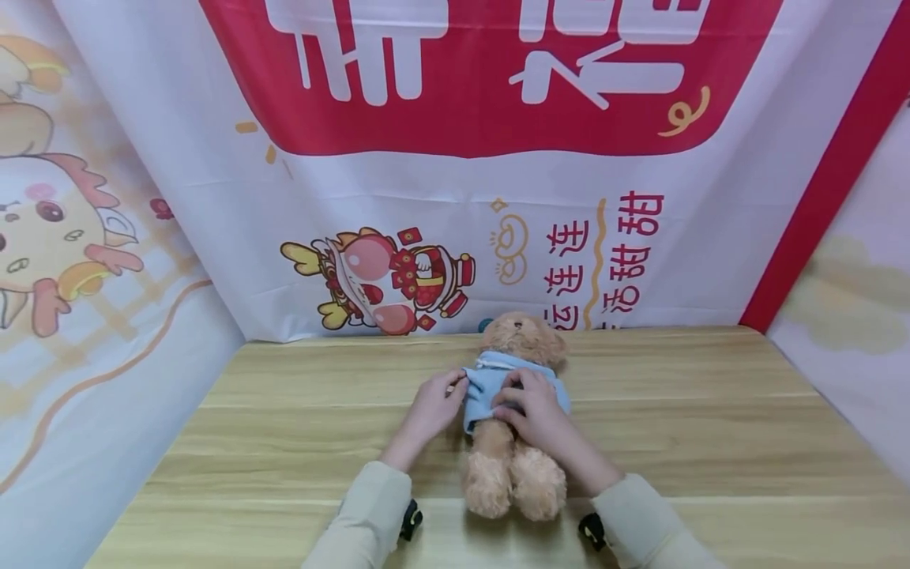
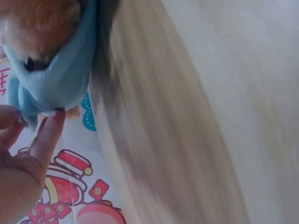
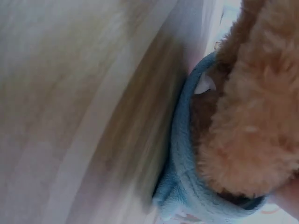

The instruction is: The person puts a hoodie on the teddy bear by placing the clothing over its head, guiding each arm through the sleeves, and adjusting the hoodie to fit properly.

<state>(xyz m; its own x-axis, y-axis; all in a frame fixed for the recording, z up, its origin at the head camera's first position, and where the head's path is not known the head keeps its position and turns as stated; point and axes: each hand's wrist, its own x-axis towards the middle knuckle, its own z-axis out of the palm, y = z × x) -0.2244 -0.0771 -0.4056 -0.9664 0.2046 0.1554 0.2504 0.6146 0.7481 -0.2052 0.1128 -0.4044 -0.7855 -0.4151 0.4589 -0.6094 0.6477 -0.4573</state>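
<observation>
Tan bear [image 1: 492, 444], light blue shirt [image 1: 483, 389]

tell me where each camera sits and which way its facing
Head: on the head, facing forward and down at the plush bear on the wooden table; left hand, right hand and sleeves show.
Left wrist: on that wrist, facing the blue top and backdrop; fingers show at the left edge.
Right wrist: on that wrist, facing the bear's fur and the top's hem; a patch of skin shows at lower right.
Shared: head and left wrist both show the backdrop's cartoon figure.
</observation>
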